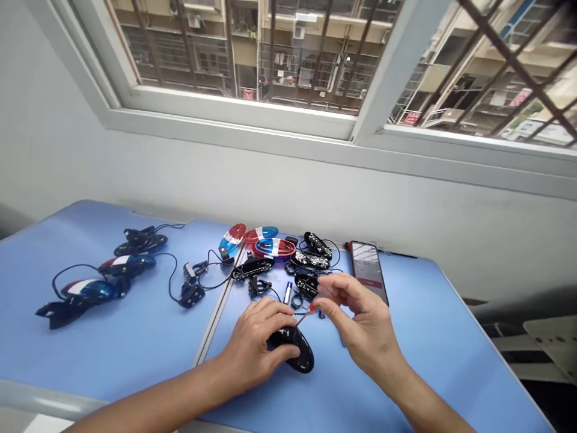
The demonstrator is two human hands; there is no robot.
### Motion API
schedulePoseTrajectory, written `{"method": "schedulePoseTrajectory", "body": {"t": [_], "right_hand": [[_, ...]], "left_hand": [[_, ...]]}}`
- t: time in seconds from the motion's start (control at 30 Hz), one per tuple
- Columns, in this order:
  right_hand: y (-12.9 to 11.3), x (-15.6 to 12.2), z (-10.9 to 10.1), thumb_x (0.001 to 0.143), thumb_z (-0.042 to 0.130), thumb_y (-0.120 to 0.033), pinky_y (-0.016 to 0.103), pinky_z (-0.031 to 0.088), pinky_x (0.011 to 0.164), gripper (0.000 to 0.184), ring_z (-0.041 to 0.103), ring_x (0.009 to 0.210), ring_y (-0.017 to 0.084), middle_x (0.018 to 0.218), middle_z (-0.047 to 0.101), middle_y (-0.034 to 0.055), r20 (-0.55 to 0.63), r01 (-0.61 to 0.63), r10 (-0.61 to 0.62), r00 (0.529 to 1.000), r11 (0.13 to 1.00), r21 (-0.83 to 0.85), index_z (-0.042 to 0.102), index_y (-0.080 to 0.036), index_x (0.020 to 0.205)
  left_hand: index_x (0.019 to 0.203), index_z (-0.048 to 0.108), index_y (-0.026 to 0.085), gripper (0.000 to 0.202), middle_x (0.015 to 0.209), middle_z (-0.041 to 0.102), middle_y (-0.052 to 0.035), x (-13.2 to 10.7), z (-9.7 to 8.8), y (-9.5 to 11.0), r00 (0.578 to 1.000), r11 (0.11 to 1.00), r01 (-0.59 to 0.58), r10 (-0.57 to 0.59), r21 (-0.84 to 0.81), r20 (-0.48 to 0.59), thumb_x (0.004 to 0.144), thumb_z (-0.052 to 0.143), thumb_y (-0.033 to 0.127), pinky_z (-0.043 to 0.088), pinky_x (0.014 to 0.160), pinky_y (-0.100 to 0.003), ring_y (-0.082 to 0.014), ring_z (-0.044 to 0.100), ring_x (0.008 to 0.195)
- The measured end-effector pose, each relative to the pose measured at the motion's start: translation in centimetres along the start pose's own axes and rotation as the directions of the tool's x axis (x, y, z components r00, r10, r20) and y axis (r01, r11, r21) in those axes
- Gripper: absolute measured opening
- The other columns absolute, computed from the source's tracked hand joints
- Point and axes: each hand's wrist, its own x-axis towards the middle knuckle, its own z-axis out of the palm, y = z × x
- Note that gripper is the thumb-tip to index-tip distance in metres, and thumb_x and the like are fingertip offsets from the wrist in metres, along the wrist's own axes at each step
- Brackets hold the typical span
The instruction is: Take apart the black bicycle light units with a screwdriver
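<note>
Left hand – grip closed over a glossy black casing near the front edge of the worktop; right hand – grip pinched on a small red-handled screwdriver, its tip just above the casing, a phone beyond at the rear edge.

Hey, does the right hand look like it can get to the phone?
Probably yes. The right hand is close beside the phone, and nothing seems to stand between them. It is pinching a small red-tipped tool, though, so it might need to put that down first.
</note>
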Motion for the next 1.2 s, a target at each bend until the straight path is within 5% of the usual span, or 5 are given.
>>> {"method": "schedulePoseTrajectory", "body": {"t": [0.2, 0.43, 0.7, 1.03, 1.2], "right_hand": [[-0.3, 0.2, -0.7, 0.086, 0.056, -0.01, 0.026, 0.057, 0.067, 0.022, 0.068, 0.07, 0.013, 0.091, 0.073, 0.0014, 0.101, 0.009, -0.009, 0.995, 1.0, 0.0, 0.067, -0.022, 0.1], [0.0, 0.4, -1.2, 0.088, 0.051, -0.01, 0.027, 0.055, 0.064, 0.024, 0.066, 0.069, 0.014, 0.088, 0.072, 0.0018, 0.097, 0.044, -0.04, 0.995, 0.998, -0.041, 0.067, -0.022, 0.102], [0.2, 0.7, -1.0, 0.087, 0.056, -0.017, 0.027, 0.056, 0.061, 0.019, 0.067, 0.066, 0.015, 0.078, 0.073, 0.0009, 0.063, -0.023, 0.026, 0.998, 0.999, -0.049, 0.068, -0.022, 0.101], [0.0, 1.3, -3.6, 0.084, 0.065, -0.026, 0.03, 0.06, 0.065, 0.016, 0.071, 0.069, 0.017, 0.086, 0.074, 0.0038, -0.179, -0.073, 0.074, 0.981, 0.997, 0.014, 0.071, -0.022, 0.098], [2.3, 0.0, -4.9, 0.081, 0.07, -0.032, 0.029, 0.06, 0.062, 0.019, 0.07, 0.068, 0.017, 0.083, 0.074, 0.0043, -0.277, -0.116, 0.123, 0.953, 0.992, 0.039, 0.072, -0.022, 0.097]], "left_hand": [[0.108, 0.066, 0.021, 0.029, 0.095, 0.064, -0.0049, 0.3, -0.5, 0.1, 0.999, 1.0, -0.006, 0.005, 0.014, 0.05, 0.081, 0.075, 0.02, 0.045, 0.078, -0.039, -0.0232, 0.055, 0.089], [0.122, 0.058, 0.025, 0.046, 0.108, 0.064, -0.0057, 0.4, -1.6, 0.3, 0.991, 0.999, 0.038, -0.039, 0.01, 0.131, 0.08, 0.076, 0.021, 0.045, 0.086, -0.041, -0.0251, 0.055, 0.099], [0.121, 0.06, 0.025, 0.033, 0.108, 0.067, -0.0066, 0.6, -2.7, -0.3, 0.977, 0.987, 0.071, -0.04, -0.141, 0.209, 0.092, 0.054, 0.012, 0.049, 0.088, -0.038, -0.0216, 0.06, 0.1], [0.101, 0.071, 0.023, 0.019, 0.095, 0.071, -0.0047, 1.5, -2.6, -1.9, 0.996, 0.991, 0.08, -0.084, -0.11, -0.034, 0.089, 0.058, 0.016, 0.052, 0.077, -0.031, -0.0196, 0.066, 0.089], [0.099, 0.07, 0.022, 0.015, 0.093, 0.07, -0.0046, 3.7, -3.7, -2.3, 0.99, 0.993, 0.114, -0.111, 0.025, -0.086, 0.09, 0.058, 0.022, 0.051, 0.065, -0.027, -0.0182, 0.065, 0.082]]}}
